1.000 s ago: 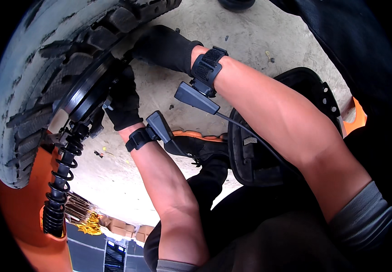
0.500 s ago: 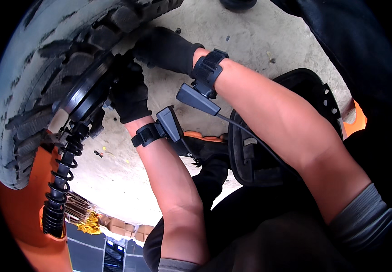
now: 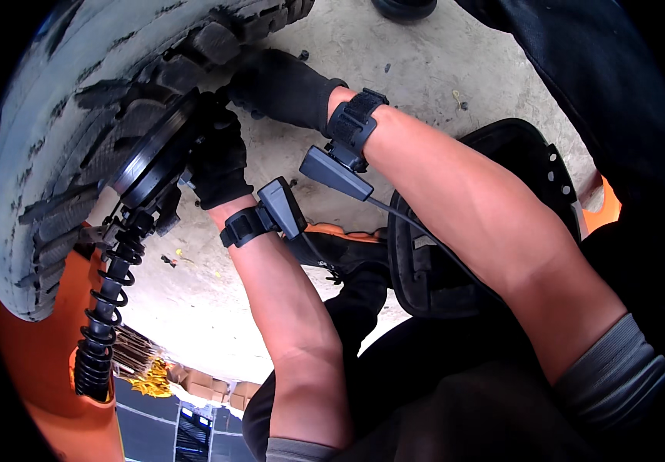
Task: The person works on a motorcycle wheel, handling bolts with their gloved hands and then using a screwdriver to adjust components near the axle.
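My left hand [image 3: 218,158], in a black glove, is at the dark round hub [image 3: 144,173] on the inner side of a chunky-treaded tire [image 3: 59,177]. Its fingers are curled against the hub, and what they grip is lost in shadow. Just right of it, my right hand [image 3: 286,88], gloved in black too, is closed with its fingertips by the hub's upper edge. Whatever it holds is hidden. Below the hub runs a black shock absorber with a coil spring [image 3: 105,308], seated in an orange body panel [image 3: 36,362].
A black padded piece like a seat or open case [image 3: 413,277] lies under my right forearm. My shoe [image 3: 332,246] rests on the concrete floor [image 3: 402,92]. A person's dark-clothed leg [image 3: 571,61] is at upper right. Cardboard boxes [image 3: 202,385] stand behind.
The tire's tread blocks have shifted slightly downward in view, as if the wheel turned a little. Both hands stay at the hub with only small movements.
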Tool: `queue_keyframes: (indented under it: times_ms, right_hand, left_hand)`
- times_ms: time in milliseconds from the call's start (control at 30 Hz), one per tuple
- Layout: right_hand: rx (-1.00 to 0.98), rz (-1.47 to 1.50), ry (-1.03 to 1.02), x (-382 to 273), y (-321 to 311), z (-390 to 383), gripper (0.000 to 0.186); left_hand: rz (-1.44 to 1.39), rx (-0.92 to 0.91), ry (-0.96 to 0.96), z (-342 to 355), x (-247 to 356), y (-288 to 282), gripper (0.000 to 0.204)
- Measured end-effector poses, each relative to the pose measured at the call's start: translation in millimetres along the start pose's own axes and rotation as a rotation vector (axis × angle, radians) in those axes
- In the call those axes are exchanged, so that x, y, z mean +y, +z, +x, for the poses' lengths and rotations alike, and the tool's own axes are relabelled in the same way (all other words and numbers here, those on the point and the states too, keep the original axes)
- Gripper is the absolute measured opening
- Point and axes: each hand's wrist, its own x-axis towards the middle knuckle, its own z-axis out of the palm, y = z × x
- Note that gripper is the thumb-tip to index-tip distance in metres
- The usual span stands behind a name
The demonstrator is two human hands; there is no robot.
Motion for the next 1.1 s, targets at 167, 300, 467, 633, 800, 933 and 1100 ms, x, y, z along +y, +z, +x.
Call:
queue_keyframes:
  times_ms: [167, 300, 467, 633, 800, 933, 1100]
  right_hand:
    - [0.02, 0.033, 0.028, 0, 1, -2, 0.019]
    - [0.014, -0.02, 0.0, 2, 0, -2, 0.019]
    - [0.033, -0.034, -0.023, 4, 1, -2, 0.019]
    - [0.054, -0.134, -0.084, 9, 5, 1, 0.018]
    - [0.038, -0.082, -0.022, 5, 0, 0, 0.018]
    - [0.03, -0.071, -0.011, 3, 0, -1, 0.017]
    - [0.02, -0.084, -0.041, 5, -2, -2, 0.016]
  left_hand:
    - [0.002, -0.05, -0.034, -1, -4, 5, 0.04]
    - [0.029, -0.074, -0.042, 0, -3, 3, 0.038]
    - [0.047, -0.011, -0.015, -1, -4, 4, 0.035]
    - [0.329, 0.167, 0.058, 3, 3, 3, 0.035]
    - [0.611, 0.173, 0.045, 0, -1, 16, 0.035]
    - [0.773, 0.145, 0.073, -4, -3, 22, 0.034]
    - [0.902, 0.244, 0.093, -4, -5, 22, 0.037]
